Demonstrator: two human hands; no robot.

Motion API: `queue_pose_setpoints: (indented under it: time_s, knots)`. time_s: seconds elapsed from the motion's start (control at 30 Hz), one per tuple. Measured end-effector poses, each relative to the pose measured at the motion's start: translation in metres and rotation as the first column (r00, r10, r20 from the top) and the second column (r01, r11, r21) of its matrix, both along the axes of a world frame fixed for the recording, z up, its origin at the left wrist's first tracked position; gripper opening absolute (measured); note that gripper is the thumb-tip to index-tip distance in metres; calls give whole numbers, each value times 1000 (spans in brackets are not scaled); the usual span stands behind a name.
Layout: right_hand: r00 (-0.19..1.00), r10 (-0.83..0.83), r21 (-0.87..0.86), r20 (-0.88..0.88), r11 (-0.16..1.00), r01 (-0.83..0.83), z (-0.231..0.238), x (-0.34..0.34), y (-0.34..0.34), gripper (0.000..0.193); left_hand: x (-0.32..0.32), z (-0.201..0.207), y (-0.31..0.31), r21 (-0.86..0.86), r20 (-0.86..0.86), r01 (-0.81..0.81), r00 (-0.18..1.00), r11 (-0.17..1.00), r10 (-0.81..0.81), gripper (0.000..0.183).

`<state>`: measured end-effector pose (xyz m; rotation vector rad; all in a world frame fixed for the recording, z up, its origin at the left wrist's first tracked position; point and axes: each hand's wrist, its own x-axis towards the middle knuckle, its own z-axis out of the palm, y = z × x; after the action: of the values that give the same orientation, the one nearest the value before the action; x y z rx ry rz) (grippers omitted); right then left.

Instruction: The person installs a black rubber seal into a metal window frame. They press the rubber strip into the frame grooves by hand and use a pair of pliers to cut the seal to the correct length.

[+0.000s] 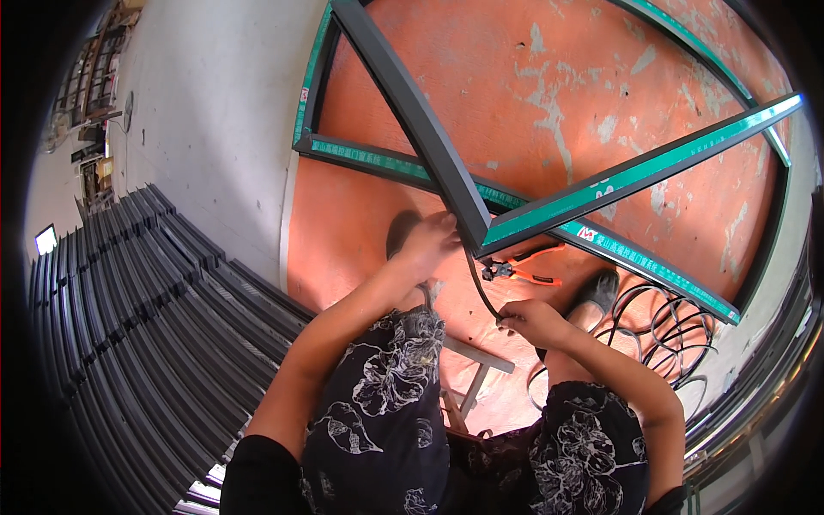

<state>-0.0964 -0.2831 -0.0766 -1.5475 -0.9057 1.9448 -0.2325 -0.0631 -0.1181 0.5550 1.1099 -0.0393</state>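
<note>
Orange floor (481, 94), grey-patched, under frame (414, 129); dark profiles (176, 300) stacked left

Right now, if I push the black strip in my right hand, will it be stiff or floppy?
The strip probably bends easily, since it curves from near the frame corner to your right hand. It's likely light, looking far thinner than the frame bars.

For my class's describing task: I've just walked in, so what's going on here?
A person's right hand pinches a thin black strip that runs up to the near corner of a V-shaped frame piece. The left hand is beside that corner, its grip unclear. Orange-handled pliers lie on the reddish floor nearby, with a loose black tangle further right.
</note>
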Motion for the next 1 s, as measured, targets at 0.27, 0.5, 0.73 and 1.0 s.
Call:
queue_pose_setpoints:
  time_s: [0.27,0.5,0.73,1.0]
  knots:
    - [989,83,33,126,996,-87,-16,-10,3,19,25,5,-5,186,-147,66,988,980,-38,24]
    - [973,-204,88,107,977,195,-11,-10,30,19,25,12,27,330,-194,-153,955,932,225,19]
    - [994,-69,13,79,998,68,-7,-14,41,16,10,-1,20,119,-76,-195,976,974,204,17]
    - [990,-98,26,106,995,95,-4,-19,42,15,10,5,22,128,-99,-163,979,978,176,17]
